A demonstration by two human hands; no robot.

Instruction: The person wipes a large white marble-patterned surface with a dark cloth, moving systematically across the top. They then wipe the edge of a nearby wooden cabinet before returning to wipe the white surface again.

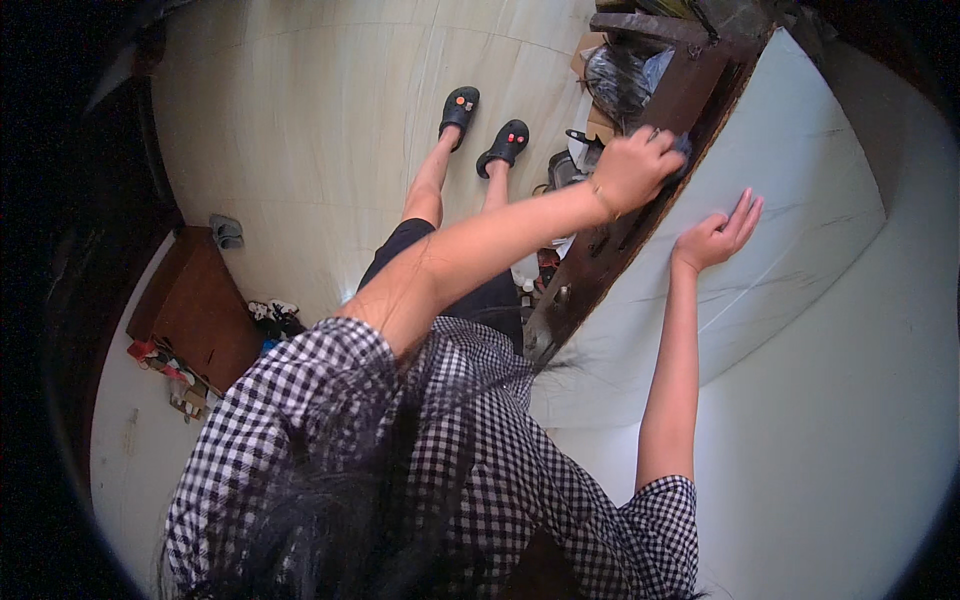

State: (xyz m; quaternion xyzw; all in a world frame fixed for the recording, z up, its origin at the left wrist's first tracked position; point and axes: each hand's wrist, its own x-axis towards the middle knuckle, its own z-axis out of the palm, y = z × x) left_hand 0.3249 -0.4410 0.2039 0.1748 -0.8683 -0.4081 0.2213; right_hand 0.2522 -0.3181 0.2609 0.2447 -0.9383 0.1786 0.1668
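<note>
My left hand (634,169) reaches across to the right and grips a bunched dark cloth (679,156). It presses the cloth on the dark brown wooden ledge (694,94), close to the edge of a pale marble-patterned panel (795,142). Part of the cloth is hidden under the fingers. My right hand (709,241) rests on the panel with nothing in it, its fingers extended and the thumb to the left.
Below the ledge lie a plastic-wrapped dark item (619,79), cardboard (598,124) and footwear (562,171). My black clogs (459,112) stand on the pale tiled floor (315,120). At left are a brown wooden cabinet (199,300) and grey slippers (226,231).
</note>
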